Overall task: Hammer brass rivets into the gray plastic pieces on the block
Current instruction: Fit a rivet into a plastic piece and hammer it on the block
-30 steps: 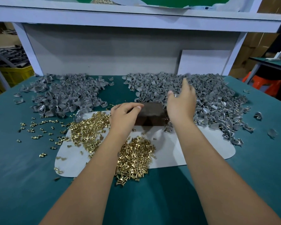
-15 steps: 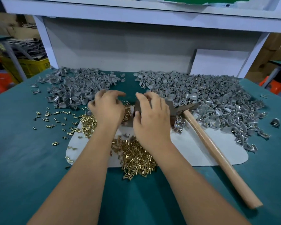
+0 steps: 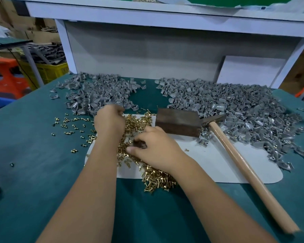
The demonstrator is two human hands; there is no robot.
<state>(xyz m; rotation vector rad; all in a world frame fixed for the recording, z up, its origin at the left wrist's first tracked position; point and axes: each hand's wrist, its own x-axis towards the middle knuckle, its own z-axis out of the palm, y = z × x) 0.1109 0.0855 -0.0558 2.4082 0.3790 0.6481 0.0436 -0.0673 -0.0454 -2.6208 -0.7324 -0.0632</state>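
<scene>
The dark brown block [image 3: 178, 122] lies bare on the white mat [image 3: 218, 160]. A hammer [image 3: 244, 165] lies free on the mat, its head beside the block's right end and its wooden handle pointing toward me. Brass rivets [image 3: 139, 121] are heaped on the mat's left part, and more [image 3: 158, 179] spill over its near edge. My left hand [image 3: 110, 121] is curled over the far edge of the rivets, next to the left gray pile [image 3: 98, 95]; its fingertips are hidden. My right hand [image 3: 154, 148] curls its fingers and thumb into the rivet heap.
A larger pile of gray plastic pieces [image 3: 235, 109] covers the table right of the block. Loose rivets [image 3: 68, 125] dot the green table top [image 3: 33, 172] on the left. A white shelf frame [image 3: 147, 50] walls the back. A yellow crate [image 3: 49, 71] stands beyond the left edge.
Both hands have left the block and moved left and nearer, into the rivets. The block now lies uncovered, and the hammer stays on the mat.
</scene>
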